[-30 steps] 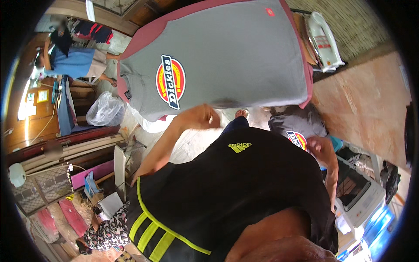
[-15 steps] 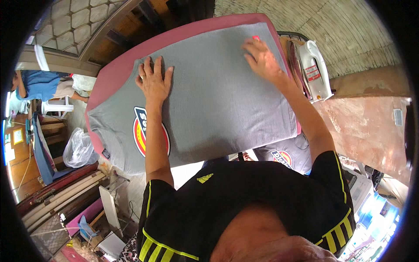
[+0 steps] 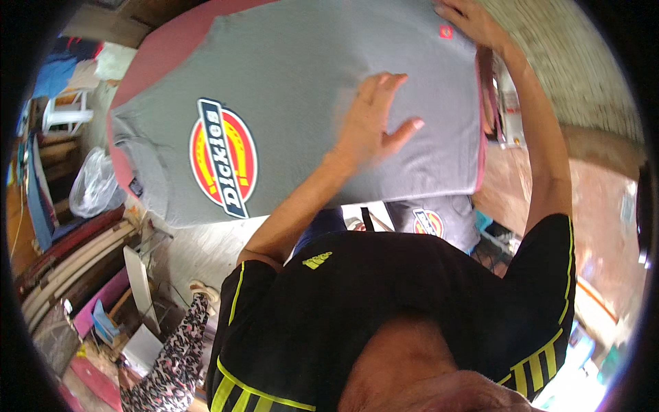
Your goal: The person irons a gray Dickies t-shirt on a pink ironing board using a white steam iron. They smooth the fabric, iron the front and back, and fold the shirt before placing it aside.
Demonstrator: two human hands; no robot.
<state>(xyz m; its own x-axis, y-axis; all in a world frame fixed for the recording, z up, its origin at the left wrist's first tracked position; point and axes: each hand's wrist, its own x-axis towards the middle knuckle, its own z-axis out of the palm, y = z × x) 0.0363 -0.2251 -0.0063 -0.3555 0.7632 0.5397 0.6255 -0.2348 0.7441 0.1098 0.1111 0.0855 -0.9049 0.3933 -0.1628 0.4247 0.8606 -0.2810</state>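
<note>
A grey T-shirt (image 3: 295, 89) lies spread over a maroon padded board (image 3: 154, 72). It carries a large round red and yellow print (image 3: 223, 158) at the left and a small red square mark (image 3: 446, 31) near its far right corner. Above the middle of the shirt is my left hand (image 3: 374, 123), fingers and thumb apart, slightly blurred and holding nothing. My right hand (image 3: 477, 24) rests at the shirt's far right corner, its fingers extended and partly cut off by the picture's upper edge.
Another grey garment (image 3: 449, 216) with a similar print sits below the board's near edge. A white appliance (image 3: 509, 113), partly behind my right arm, stands beside the board. At left are a clear plastic bag (image 3: 99, 184), long poles (image 3: 75, 257) and a person's patterned trouser leg (image 3: 171, 364).
My left hand has moved right, from the shirt's far left part to its middle. My right hand has shifted to the far right corner. The view has tilted, with the board higher in it.
</note>
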